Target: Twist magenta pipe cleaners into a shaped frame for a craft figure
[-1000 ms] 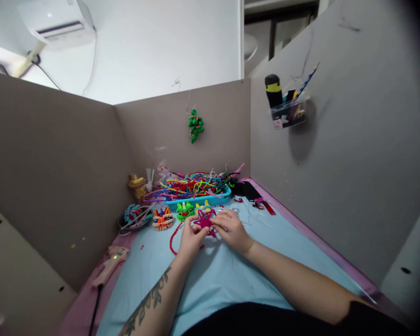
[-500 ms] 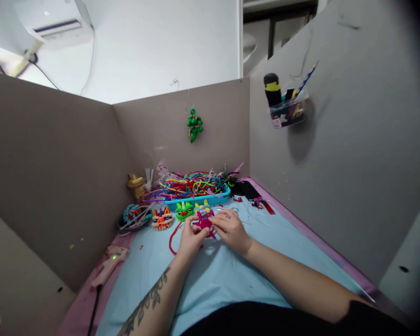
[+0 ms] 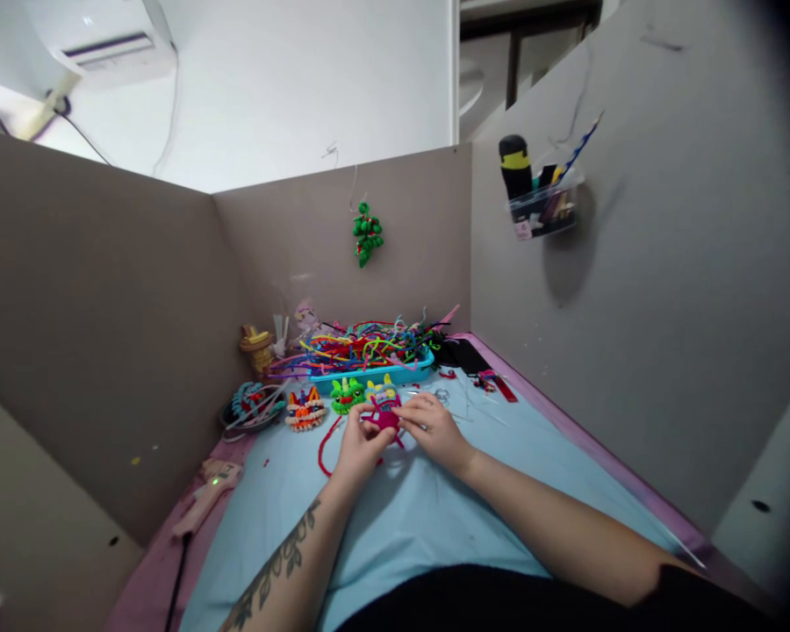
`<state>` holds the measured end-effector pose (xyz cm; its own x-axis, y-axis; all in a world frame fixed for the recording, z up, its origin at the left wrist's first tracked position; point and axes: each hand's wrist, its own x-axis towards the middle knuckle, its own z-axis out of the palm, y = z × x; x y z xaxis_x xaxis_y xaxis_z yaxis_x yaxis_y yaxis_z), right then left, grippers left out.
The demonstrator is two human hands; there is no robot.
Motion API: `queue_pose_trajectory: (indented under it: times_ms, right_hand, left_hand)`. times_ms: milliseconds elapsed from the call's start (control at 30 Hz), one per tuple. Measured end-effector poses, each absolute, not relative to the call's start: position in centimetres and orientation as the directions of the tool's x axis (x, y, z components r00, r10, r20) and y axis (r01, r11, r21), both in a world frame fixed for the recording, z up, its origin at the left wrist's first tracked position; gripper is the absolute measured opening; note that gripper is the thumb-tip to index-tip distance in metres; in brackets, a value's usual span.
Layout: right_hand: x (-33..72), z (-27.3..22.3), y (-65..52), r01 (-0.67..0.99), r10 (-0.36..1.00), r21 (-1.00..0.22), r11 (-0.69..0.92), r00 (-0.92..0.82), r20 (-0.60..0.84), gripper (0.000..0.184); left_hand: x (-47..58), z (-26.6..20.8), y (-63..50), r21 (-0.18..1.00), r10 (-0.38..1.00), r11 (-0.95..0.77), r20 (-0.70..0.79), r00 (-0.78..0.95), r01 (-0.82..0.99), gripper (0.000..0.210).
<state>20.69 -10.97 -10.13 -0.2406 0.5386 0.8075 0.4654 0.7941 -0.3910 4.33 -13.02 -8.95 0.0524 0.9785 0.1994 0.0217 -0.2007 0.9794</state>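
Between my two hands is a magenta pipe-cleaner piece (image 3: 386, 418), a rounded body with several thin ends sticking out. My left hand (image 3: 361, 441) grips it from the left, thumb and fingers closed on its edge. From the right, my right hand (image 3: 433, 428) pinches its side with thumb and fingertips. A red pipe cleaner (image 3: 322, 452) lies curved on the blue cloth by my left hand. Just behind stand finished-looking pipe-cleaner figures: a green one (image 3: 348, 397), an orange and cream one (image 3: 305, 410), and a blue and yellow one (image 3: 382, 388), partly hidden.
A blue tray (image 3: 329, 384) heaped with pipe cleaners stands at the back. To the left are a dark bowl (image 3: 227, 420) and a pink corded tool (image 3: 205, 502) with a green light. A black flat object (image 3: 470, 357) lies back right. Grey partitions (image 3: 632, 290) enclose the table.
The magenta piece is turned slightly between my fingers, with its ends at slightly different angles. Both hands stay almost in place, and the view has shifted a little.
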Motion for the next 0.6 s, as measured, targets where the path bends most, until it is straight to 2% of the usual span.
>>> queue_pose_trajectory:
  times_ms: [133,400,600]
  right_hand:
    - [20.82,-9.88,-10.9,0.458,0.547,-0.407,0.79,-0.23,0.805,0.022]
    - [21.26,-9.55,-10.93,0.553,0.522,-0.306,0.774,-0.287,0.803,0.025]
    - [21.54,-9.44,-10.65,0.555,0.566,-0.349,0.756,-0.285,0.774,0.019]
  left_hand:
    - [4.04,-9.16,-12.84,0.969,0.97,-0.236,0.232,0.066,0.068,0.045]
    - [3.83,-8.89,-12.9,0.957,0.962,-0.263,0.251,0.108,0.124,0.045]
    - [3.87,-9.11,-13.05,0.92,0.938,-0.338,0.312,0.153,0.198,0.044]
